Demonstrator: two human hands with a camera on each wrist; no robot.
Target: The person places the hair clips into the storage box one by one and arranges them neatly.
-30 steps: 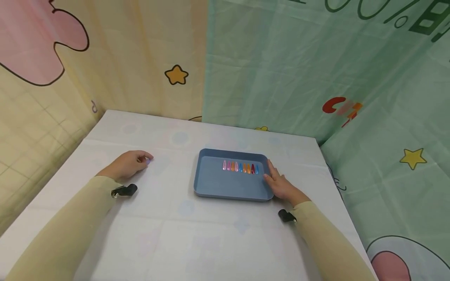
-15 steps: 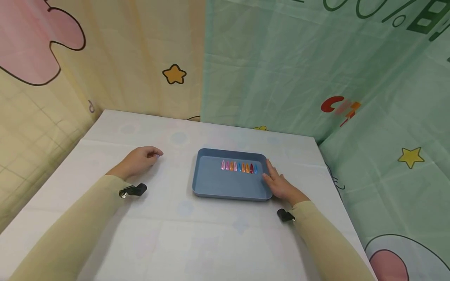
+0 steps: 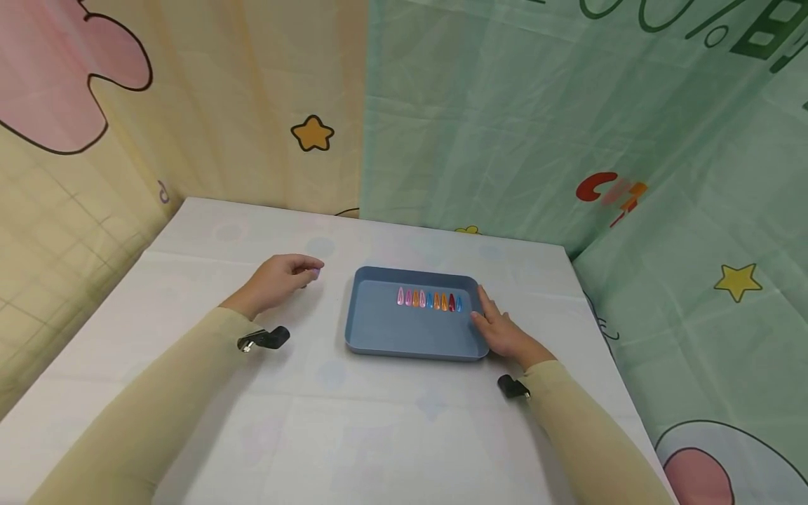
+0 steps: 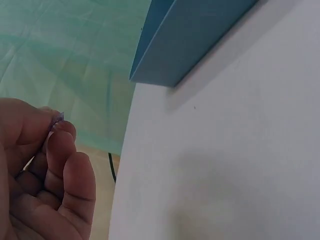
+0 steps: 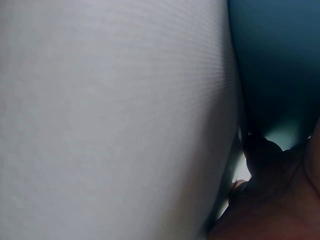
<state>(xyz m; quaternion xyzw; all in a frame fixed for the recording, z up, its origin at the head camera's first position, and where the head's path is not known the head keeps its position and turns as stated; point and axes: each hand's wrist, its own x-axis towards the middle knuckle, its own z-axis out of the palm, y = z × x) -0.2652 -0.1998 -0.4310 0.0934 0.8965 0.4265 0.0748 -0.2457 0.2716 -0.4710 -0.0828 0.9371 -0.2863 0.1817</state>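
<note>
In the head view my left hand (image 3: pixel 280 280) is over the table, left of the blue tray (image 3: pixel 413 337). Its thumb and fingers pinch a small purple hair clip (image 3: pixel 316 271), mostly hidden; in the left wrist view only a bluish tip of the clip (image 4: pixel 61 117) pokes out between the fingertips. My right hand (image 3: pixel 505 333) holds the tray by its right side, thumb over the rim and fingers along the outer wall. Inside the tray, a row of snap hair clips (image 3: pixel 429 299) in pink, orange, blue and red lies towards the far right.
A white patterned cloth covers the table (image 3: pixel 353 435). Printed curtains (image 3: pixel 467 126) hang behind and at both sides of it. A small black camera (image 3: pixel 265 339) sits at the left wrist, and another black camera (image 3: pixel 513 386) at the right.
My left hand has moved right and slightly away from me, nearer the tray, with the purple hair clip still pinched. The right hand and the row of clips have stayed in place.
</note>
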